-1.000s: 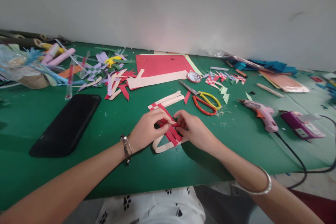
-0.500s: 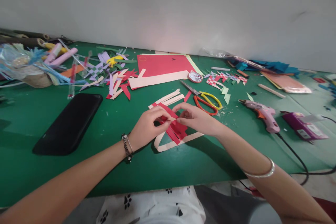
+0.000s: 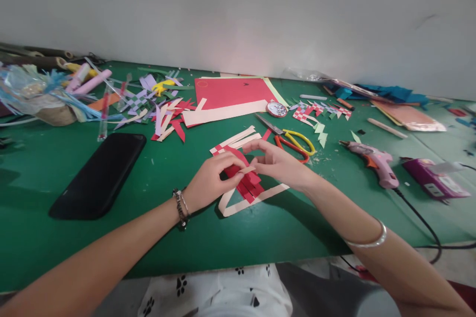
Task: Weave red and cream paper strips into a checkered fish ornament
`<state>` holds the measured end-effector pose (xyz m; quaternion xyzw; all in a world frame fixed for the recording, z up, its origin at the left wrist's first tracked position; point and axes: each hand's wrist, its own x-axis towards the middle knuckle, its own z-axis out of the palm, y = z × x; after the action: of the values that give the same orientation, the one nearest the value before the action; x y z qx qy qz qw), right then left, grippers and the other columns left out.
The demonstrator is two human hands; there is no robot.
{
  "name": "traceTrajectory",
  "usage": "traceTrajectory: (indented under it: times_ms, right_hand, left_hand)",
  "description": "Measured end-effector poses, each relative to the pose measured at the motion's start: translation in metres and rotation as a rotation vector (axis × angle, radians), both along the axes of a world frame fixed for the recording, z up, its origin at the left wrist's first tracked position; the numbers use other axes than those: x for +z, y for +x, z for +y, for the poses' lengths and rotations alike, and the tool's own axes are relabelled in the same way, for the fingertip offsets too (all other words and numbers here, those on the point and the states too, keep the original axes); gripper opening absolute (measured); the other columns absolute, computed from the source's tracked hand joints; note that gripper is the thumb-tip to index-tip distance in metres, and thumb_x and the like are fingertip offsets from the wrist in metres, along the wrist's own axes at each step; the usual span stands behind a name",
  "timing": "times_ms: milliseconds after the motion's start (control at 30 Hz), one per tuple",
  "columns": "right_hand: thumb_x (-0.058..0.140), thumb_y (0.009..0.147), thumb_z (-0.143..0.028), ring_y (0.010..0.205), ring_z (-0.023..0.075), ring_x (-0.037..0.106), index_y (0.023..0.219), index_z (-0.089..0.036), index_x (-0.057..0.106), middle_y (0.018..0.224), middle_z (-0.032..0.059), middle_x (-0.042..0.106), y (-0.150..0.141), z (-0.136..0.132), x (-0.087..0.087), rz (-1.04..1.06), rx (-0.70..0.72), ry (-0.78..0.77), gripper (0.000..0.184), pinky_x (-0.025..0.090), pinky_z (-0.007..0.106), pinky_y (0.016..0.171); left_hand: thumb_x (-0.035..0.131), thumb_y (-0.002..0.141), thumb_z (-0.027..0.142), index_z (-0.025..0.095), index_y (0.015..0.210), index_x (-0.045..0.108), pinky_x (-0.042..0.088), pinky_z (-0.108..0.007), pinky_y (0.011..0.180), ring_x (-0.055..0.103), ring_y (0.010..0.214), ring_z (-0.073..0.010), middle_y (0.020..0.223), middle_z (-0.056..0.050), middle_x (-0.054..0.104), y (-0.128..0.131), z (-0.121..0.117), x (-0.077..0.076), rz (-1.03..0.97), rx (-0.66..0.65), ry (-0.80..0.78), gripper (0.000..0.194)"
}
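Note:
A half-woven mat of red and cream paper strips [image 3: 248, 185] lies on the green table [image 3: 159, 178] in front of me. My left hand [image 3: 211, 178] rests on its left side, fingers pinched on a cream strip that crosses the red ones. My right hand [image 3: 277, 161] hovers over the mat's upper right, thumb and fingers pinching the same cream strip's end. Loose cream strip ends loop out below the hands.
Left lies a black phone [image 3: 98, 174]. Behind are scissors with yellow and red handles [image 3: 292, 141], a round tin [image 3: 275, 108], red and cream sheets [image 3: 230, 96], heaps of coloured strips [image 3: 156, 104]. Right: a pink glue gun [image 3: 374, 162] with cable, a purple box [image 3: 433, 183].
My right hand has risen from the lower right of the mat to its upper right, pulling the cream strip across. The left hand has barely shifted.

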<state>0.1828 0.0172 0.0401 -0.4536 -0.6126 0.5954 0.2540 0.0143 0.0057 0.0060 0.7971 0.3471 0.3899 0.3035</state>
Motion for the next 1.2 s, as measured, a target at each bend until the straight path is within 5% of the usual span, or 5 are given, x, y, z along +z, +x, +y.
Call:
traceTrajectory:
  times_ms: [167,500,700,833,1200]
  right_hand:
    - [0.053,0.070,-0.009,0.058,0.0014,0.049,0.092,-0.019,0.046,0.096,-0.0005,0.049,0.001,0.002,-0.005,0.066,-0.047,-0.010,0.025,0.042,0.018,0.055]
    - [0.050,0.073,-0.011,0.066,0.0040,0.054,0.092,-0.020,0.045,0.100,0.0003,0.049,0.002,0.002,-0.004,0.066,-0.025,0.045,0.022,0.047,0.024,0.068]
    - [0.051,0.078,-0.022,0.085,0.0137,0.053,0.093,-0.020,0.052,0.095,0.0031,0.055,0.035,-0.021,0.007,-0.449,0.166,0.443,0.015,0.045,0.030,0.076]
    - [0.055,0.078,-0.035,0.101,0.0192,0.048,0.103,-0.023,0.052,0.108,0.0052,0.053,0.051,-0.049,0.005,-0.709,0.274,0.534,0.028,0.040,0.035,0.085]
    - [0.044,0.086,-0.025,0.087,0.0134,0.054,0.090,-0.023,0.051,0.102,0.0032,0.053,0.050,-0.058,-0.020,-0.752,0.198,0.616,0.009,0.029,0.032,0.079]
  left_hand:
    - [0.051,0.076,0.015,0.019,0.094,0.057,0.046,-0.022,0.067,0.058,0.072,-0.0118,0.082,0.000,0.063,0.000,0.003,-0.001,-0.003,0.038,-0.051,0.020]
    - [0.053,0.075,0.011,0.017,0.074,0.063,0.045,-0.023,0.068,0.057,0.072,-0.0129,0.074,-0.001,0.063,-0.001,0.008,-0.001,-0.024,0.116,0.055,0.011]
    - [0.053,0.075,0.010,0.017,0.074,0.062,0.045,-0.020,0.063,0.055,0.067,-0.0107,0.073,0.000,0.061,-0.002,0.009,-0.001,-0.056,0.161,0.044,0.012]
    - [0.053,0.075,0.011,0.018,0.074,0.061,0.045,-0.020,0.062,0.056,0.068,-0.0108,0.073,0.000,0.061,-0.003,0.007,-0.002,-0.067,0.128,0.045,0.011]
    - [0.053,0.075,0.010,0.019,0.072,0.060,0.046,-0.020,0.061,0.055,0.066,-0.0101,0.071,0.001,0.060,-0.012,0.005,0.003,-0.068,0.086,0.084,0.012]
